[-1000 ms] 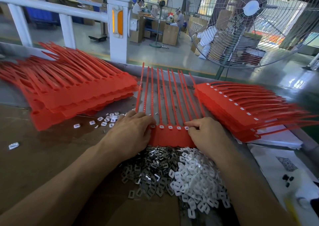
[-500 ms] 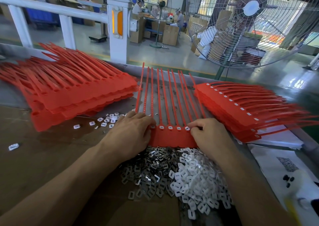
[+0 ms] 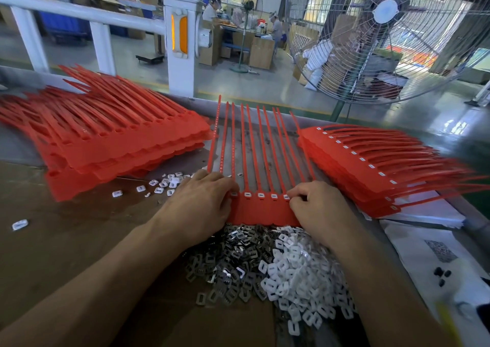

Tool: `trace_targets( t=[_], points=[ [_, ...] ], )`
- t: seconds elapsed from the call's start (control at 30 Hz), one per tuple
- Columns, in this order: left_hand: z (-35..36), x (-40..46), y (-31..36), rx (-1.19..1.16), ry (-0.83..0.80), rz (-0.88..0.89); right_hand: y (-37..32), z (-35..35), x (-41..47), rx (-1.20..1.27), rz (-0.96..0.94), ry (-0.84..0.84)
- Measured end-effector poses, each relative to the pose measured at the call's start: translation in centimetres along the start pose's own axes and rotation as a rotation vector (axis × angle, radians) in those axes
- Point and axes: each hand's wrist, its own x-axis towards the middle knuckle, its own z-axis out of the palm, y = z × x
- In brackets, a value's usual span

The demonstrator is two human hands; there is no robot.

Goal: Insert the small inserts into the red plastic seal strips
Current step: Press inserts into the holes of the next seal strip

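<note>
A red seal strip sheet (image 3: 261,210) lies flat in front of me, its long tails pointing away. Several white inserts sit in its row of sockets (image 3: 260,195). My left hand (image 3: 197,205) rests palm down on the sheet's left end, fingers over the leftmost sockets. My right hand (image 3: 315,206) has curled fingers pressed at the right end by the rightmost visible socket; whether it holds an insert is hidden. Just below the sheet lies a heap of metal clips (image 3: 228,262) and white plastic inserts (image 3: 297,275).
A stack of red strips without inserts (image 3: 111,148) lies at the left, a stack with inserts (image 3: 371,166) at the right. Loose white inserts (image 3: 164,185) lie scattered beside my left hand. White paper (image 3: 429,256) lies at the right edge. A big fan (image 3: 384,34) stands beyond the table.
My right hand has edged slightly to the right along the socket row. The left hand and the sheet stay put.
</note>
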Motion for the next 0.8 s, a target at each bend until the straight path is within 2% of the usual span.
trace_targets(
  t=[0.27,0.57,0.8],
  points=[
    [0.0,0.0,0.1,0.006,-0.009,-0.007,-0.6,-0.1,-0.3,-0.222,-0.102,-0.032],
    [0.0,0.0,0.1,0.004,-0.014,-0.008,-1.7,-0.2,-0.4,-0.420,-0.122,-0.080],
    [-0.1,0.0,0.3,0.010,-0.001,-0.008,-2.1,0.1,-0.3,-0.433,-0.123,-0.065]
  ],
)
